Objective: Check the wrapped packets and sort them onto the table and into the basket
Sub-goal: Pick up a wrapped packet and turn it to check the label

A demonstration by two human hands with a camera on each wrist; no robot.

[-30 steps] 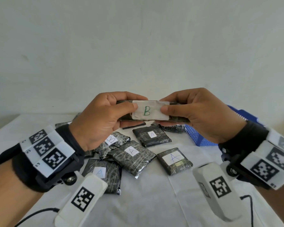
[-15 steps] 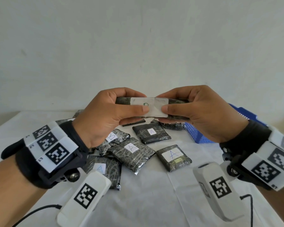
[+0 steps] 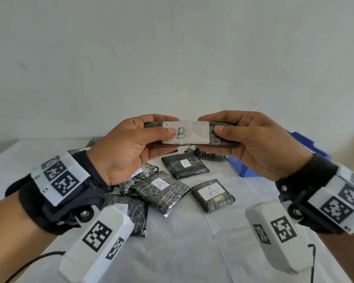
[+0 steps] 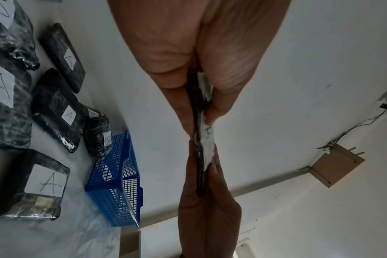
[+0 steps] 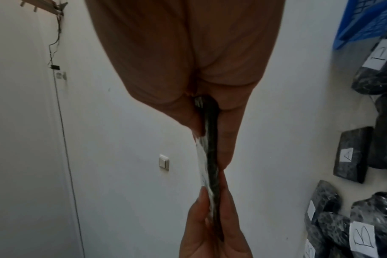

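Note:
A flat dark wrapped packet (image 3: 194, 133) with a white label marked B is held up above the table. My left hand (image 3: 131, 146) pinches its left end and my right hand (image 3: 251, 144) pinches its right end, thumbs on the label side. In the wrist views the packet (image 4: 202, 148) (image 5: 210, 157) shows edge-on between both hands. Several dark packets labelled A (image 3: 212, 194) (image 3: 161, 188) (image 3: 185, 165) lie on the white table (image 3: 192, 252) below. A blue mesh basket (image 3: 243, 166) (image 4: 115, 183) stands at the right, partly hidden by my right hand.
A B-labelled packet (image 4: 98, 137) lies against the basket's near end. More packets (image 5: 362, 232) (image 5: 348, 155) lie at the left of the pile, partly hidden by my left wrist. A white wall rises behind the table. Bare cloth lies in front of the pile.
Both hands tilted the packet away so its label narrowed, then tipped it back toward me, so the B reads fully again. The grips have not changed.

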